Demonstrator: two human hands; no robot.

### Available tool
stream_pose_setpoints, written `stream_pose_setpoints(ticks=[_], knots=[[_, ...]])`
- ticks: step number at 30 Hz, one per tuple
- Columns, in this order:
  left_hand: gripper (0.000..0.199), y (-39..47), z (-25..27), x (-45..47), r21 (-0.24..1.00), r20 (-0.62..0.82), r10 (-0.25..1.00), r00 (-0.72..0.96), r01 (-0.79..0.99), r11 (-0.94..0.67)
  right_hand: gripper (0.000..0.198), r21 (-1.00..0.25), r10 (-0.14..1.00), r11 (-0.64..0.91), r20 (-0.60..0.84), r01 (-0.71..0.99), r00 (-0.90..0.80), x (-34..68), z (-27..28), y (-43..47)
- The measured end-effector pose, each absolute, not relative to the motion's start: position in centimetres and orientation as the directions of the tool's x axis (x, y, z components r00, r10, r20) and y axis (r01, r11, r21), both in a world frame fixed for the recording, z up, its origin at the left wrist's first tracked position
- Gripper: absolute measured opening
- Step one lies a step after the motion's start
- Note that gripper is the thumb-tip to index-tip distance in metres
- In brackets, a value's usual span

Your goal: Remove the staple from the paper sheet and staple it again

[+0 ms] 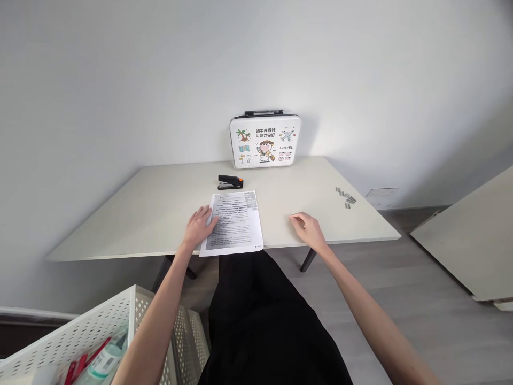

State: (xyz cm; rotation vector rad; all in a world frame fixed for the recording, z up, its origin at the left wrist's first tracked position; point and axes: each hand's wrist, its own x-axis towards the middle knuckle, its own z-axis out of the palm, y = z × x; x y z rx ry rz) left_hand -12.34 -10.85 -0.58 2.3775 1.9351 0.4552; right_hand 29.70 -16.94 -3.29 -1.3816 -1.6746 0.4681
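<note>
My left hand lies flat with fingers spread on the left side of a printed sheet of paper. The paper's lower edge reaches slightly past the table's front edge; I cannot tell if it is one sheet or several. Just behind it sits a black stapler with an orange part at its right end. To the right of the paper, my right hand is closed with its fingertips together; what it holds, if anything, is hidden. Several small strips of metal staples lie scattered near the table's right edge.
A white case with cartoon prints stands against the wall at the back of the pale table. Low on the left, a perforated white basket holds a bottle and red items. A pale panel stands at the right.
</note>
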Motion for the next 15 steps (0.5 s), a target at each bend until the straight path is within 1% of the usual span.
stream_pose_setpoints(ticks=[5,11,15], knots=[[0.068,-10.92,-0.51,-12.33,0.217,0.209,0.962,0.178,0.95,-0.223,0.037,-0.742,0.917,0.311,0.398,0.593,0.016,29.63,-3.1,-17.05],[0.062,-10.38,-1.02,-12.63,0.215,0.217,0.959,0.182,0.949,-0.229,0.035,-0.743,0.916,0.31,0.4,0.594,0.021,29.63,-2.82,-17.24],[0.061,-10.24,-1.16,-12.64,0.211,0.216,0.959,0.185,0.95,-0.231,0.038,-0.753,0.921,0.291,0.388,0.59,0.041,29.69,-2.93,-17.25]])
